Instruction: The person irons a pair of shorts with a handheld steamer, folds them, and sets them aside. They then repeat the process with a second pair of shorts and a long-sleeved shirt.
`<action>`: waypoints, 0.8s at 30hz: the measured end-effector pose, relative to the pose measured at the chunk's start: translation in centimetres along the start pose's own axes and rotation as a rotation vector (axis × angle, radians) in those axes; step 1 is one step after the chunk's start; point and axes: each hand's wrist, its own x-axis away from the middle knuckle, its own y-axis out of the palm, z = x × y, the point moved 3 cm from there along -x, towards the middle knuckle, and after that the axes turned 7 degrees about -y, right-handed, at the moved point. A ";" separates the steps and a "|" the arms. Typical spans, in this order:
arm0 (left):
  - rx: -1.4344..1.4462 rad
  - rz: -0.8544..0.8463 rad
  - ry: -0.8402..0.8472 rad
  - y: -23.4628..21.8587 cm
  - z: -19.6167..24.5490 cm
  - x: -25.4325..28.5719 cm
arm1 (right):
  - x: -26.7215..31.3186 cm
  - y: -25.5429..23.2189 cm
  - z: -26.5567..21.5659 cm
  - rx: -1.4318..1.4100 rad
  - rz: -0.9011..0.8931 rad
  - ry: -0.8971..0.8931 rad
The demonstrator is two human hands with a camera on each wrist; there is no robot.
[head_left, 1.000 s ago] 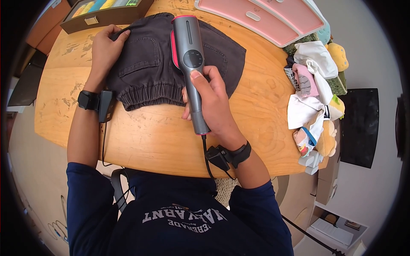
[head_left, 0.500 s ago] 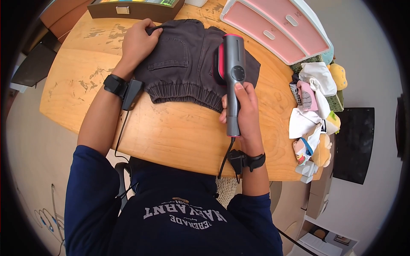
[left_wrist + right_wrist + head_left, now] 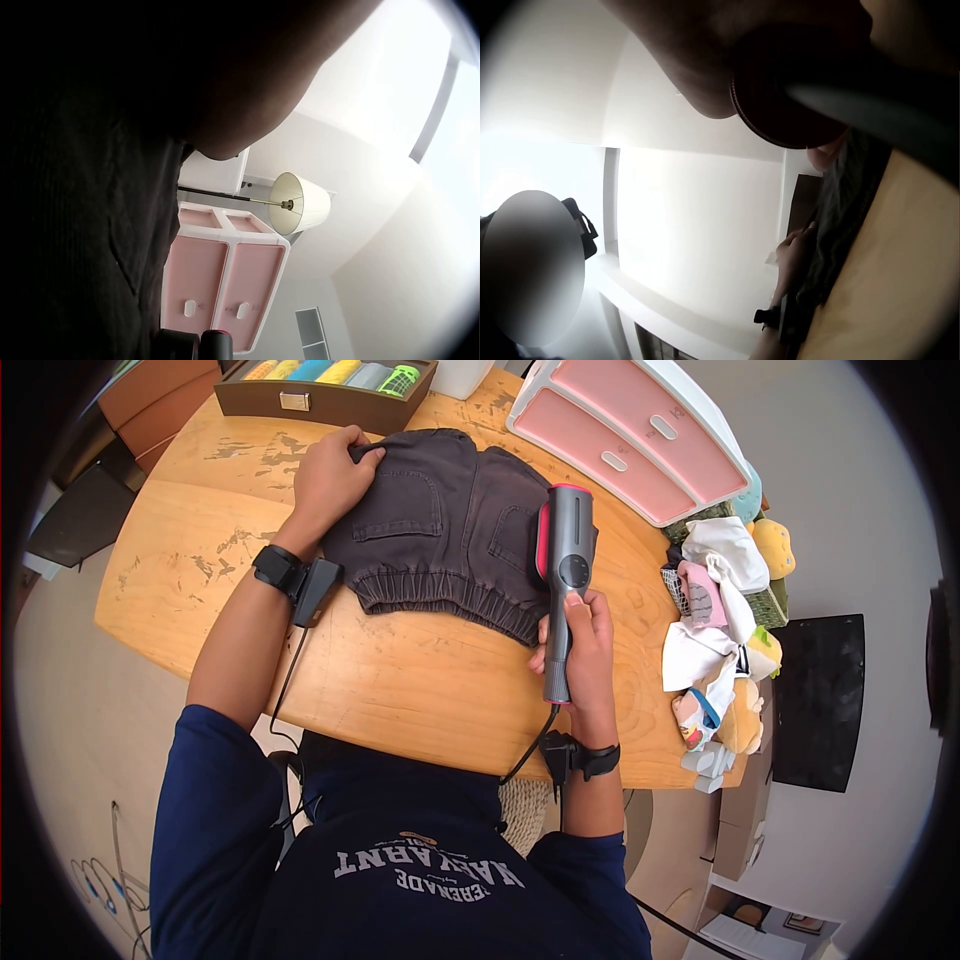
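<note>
Dark grey shorts with an elastic waistband lie on the wooden table, waistband toward me. My left hand pinches their upper left edge between thumb and fingers. In my right hand I grip the handle of a grey and pink handheld garment steamer, thumb on top. Its pink-edged head overlaps the right side of the shorts, by a back pocket, and hides part of the cloth. A black cord runs from the handle's end toward me. In the right wrist view the handle's round end shows close up.
A brown box with rolled colourful items stands at the back left. Behind the shorts is a white unit with pink drawers. White clothes and soft toys are heaped along the right table edge.
The steamer has moved from the middle of the shorts to their right side, in my right hand. My left hand keeps its hold on the upper left edge. The head view has shifted.
</note>
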 end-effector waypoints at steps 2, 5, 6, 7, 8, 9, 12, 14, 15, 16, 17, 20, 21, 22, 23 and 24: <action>0.003 -0.010 -0.005 0.0 0.0 0.0 | 0.4 -0.8 -0.2 0.021 0.036 0.013; 0.007 -0.023 -0.012 -0.1 0.1 0.0 | 1.0 -1.5 -0.5 0.001 0.076 0.007; 0.008 -0.026 -0.015 0.0 0.1 0.0 | 1.1 -1.9 -0.5 0.011 0.095 0.011; 0.008 -0.026 -0.014 0.0 0.0 0.0 | 1.3 -2.2 -0.5 0.011 0.095 0.011; 0.008 -0.021 -0.012 0.0 -0.1 -0.1 | 1.4 -2.4 -0.5 -0.005 0.111 0.017; 0.008 -0.016 -0.009 0.0 -0.1 -0.1 | 1.6 -2.6 -0.5 -0.021 0.126 0.023; 0.013 -0.028 -0.015 0.0 0.1 0.0 | 1.8 -3.2 -0.4 0.002 0.168 0.013; 0.011 -0.021 -0.004 0.0 0.2 0.1 | 1.9 -3.9 -0.1 -0.011 0.179 0.001; 0.010 -0.013 0.002 -0.1 0.2 0.1 | 2.0 -4.2 0.0 -0.020 0.187 -0.009; 0.009 -0.014 0.004 -0.1 0.2 0.1 | 2.1 -4.6 0.0 -0.022 0.186 -0.014; 0.015 -0.020 -0.005 0.0 0.2 0.1 | 2.3 -4.8 0.0 -0.023 0.188 -0.014; 0.002 -0.044 -0.020 -0.1 0.5 0.2 | 2.9 -5.5 -0.2 -0.044 0.235 -0.022; -0.018 -0.054 -0.029 -0.2 0.6 0.2 | 3.4 -5.2 -0.5 -0.046 0.223 -0.020; -0.029 -0.045 -0.040 -0.2 0.6 0.2 | 4.1 -4.8 -1.1 -0.049 0.226 -0.036; -0.027 0.004 -0.013 0.1 0.6 0.3 | 4.8 -4.3 -1.5 -0.057 0.230 -0.043; -0.028 0.046 0.020 0.0 0.4 0.4 | 5.3 -3.6 -2.1 -0.075 0.173 -0.058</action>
